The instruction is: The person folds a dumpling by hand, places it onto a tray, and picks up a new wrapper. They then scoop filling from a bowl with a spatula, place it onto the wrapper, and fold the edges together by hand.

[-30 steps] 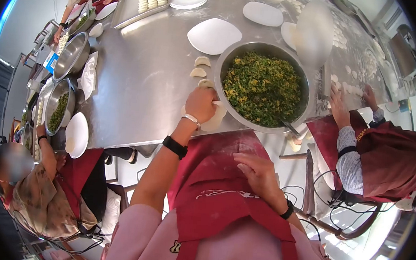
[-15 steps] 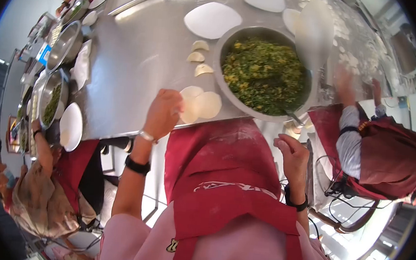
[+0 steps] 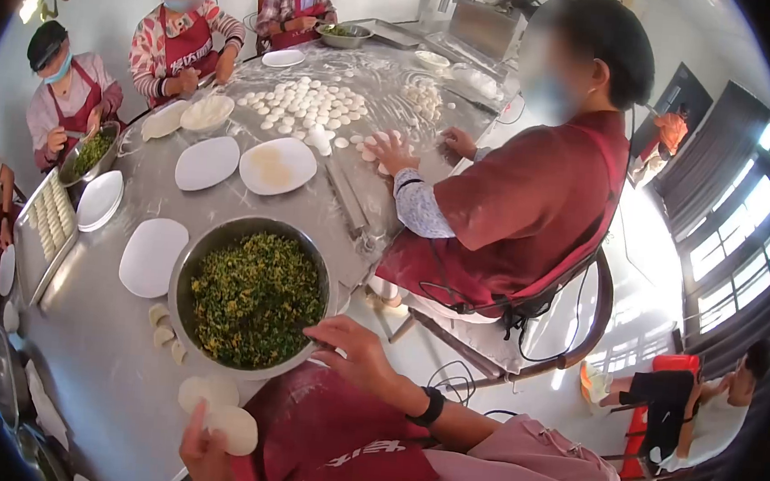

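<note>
A steel bowl [image 3: 178, 301] of chopped green and yellow filling [image 3: 253, 302] stands near the table's front edge. At its right front rim is my right hand [image 3: 359, 358], fingers bent together; whatever they grip is hidden. My left hand [image 3: 208, 457] is at the bottom, its index finger raised and apart from the thumb, at the edge of the round dough wrappers [image 3: 233, 429]. The wrappers overlap in front of the bowl. Several folded dumplings [image 3: 163, 336] lie in a row along the bowl's left side.
White plates [image 3: 153, 257] stand behind and left of the bowl. A rolling pin [image 3: 345, 197] lies beyond it. On the right a co-worker [image 3: 525, 188] presses dough rounds [image 3: 310, 103]. Other people stand along the far side. A dumpling tray [image 3: 48, 214] is at the left.
The view has swung to the right. My right hand has come up from beside the apron to the bowl's rim. My left hand is still by the wrappers.
</note>
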